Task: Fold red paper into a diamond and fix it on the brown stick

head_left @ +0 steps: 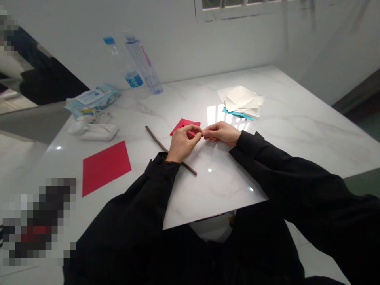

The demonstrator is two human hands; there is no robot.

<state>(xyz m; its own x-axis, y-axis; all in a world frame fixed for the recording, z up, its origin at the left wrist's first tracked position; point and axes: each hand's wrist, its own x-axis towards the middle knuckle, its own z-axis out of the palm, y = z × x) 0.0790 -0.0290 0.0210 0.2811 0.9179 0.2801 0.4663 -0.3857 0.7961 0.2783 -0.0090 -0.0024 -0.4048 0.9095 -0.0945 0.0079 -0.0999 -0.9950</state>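
Note:
My left hand (pixel 183 143) and my right hand (pixel 222 132) meet fingertip to fingertip above the table, each closed in a pinch. Whatever lies between the fingertips is too small or hidden to name. Just behind my left hand is a piece of red folded paper (pixel 181 124), partly covered by the fingers. A thin brown stick (pixel 154 138) lies slantwise on the table, passing beneath my left wrist, which hides its middle. Further left lies a flat red sheet of paper (pixel 106 168).
The white marble-patterned table (pixel 190 198) holds a stack of cream papers (pixel 242 99) over blue paper (pixel 237 114). Two plastic bottles (pixel 145 65) stand by the wall. A wipes pack (pixel 95 99) and a white device with a cable (pixel 97 131) sit at the left.

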